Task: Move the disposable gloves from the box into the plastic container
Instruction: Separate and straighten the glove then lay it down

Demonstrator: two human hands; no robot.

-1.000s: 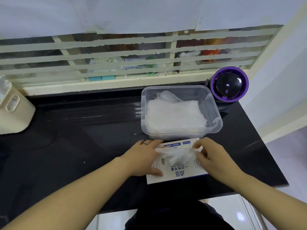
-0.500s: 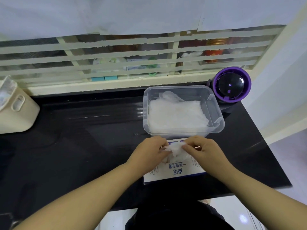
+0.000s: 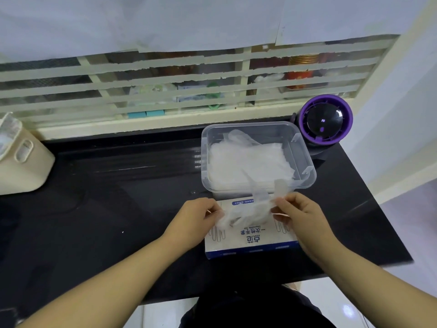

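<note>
1. The box (image 3: 250, 242) lies flat on the black countertop (image 3: 113, 190), close to the counter's near edge. Its far end sits just beside the near wall of the plastic container (image 3: 204, 159); I cannot tell whether they touch.
2. The container holds a pile of clear gloves (image 3: 246, 162) below its rim. Its far right corner is just beside a round purple device (image 3: 325, 121).
3. Open countertop runs left of the box and container as far as a beige bin (image 3: 23, 166). On the right, the counter's edge is near my wrist.
4. My left hand (image 3: 194, 217) is over the box's far left corner, knuckles up, fingers curled and pinching the left end of one crumpled glove (image 3: 246, 213).
5. My right hand (image 3: 300, 216) is over the box's far right part, thumb and fingers pinching the glove's right end.
6. The glove spans between both hands above the box top. Its loose tips stick up in front of the container's near rim.
</note>
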